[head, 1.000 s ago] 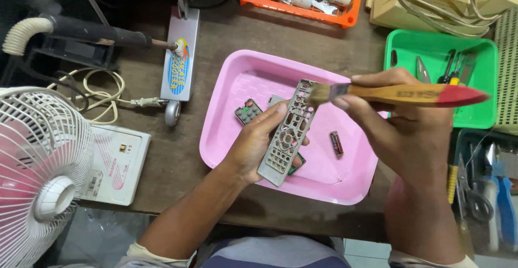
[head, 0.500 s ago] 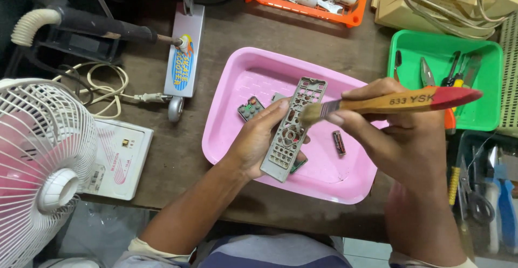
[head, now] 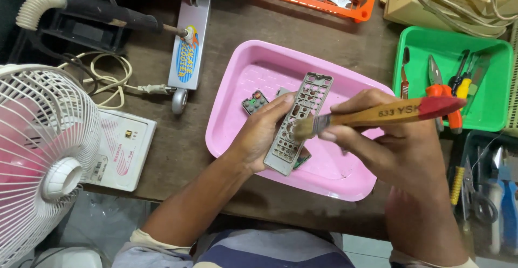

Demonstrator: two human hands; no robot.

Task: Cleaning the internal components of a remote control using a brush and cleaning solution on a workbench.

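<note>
Fingers of left hand (head: 261, 136) pinched grey remote cover (head: 298, 122) over pink tray (head: 243, 74); right hand (head: 388, 138) clamped brush (head: 377, 114), bristles apparently touching cover. Risk: hard stroke tipping loosely gripped cover into tray.

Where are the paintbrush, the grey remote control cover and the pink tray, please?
paintbrush (head: 377, 114): head view, wooden handle.
grey remote control cover (head: 307, 98): head view, upper perforated part.
pink tray (head: 237, 79): head view, bare upper-left wall.

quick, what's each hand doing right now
Left hand: closed on the grey remote cover.
Right hand: closed on the paintbrush.
</note>
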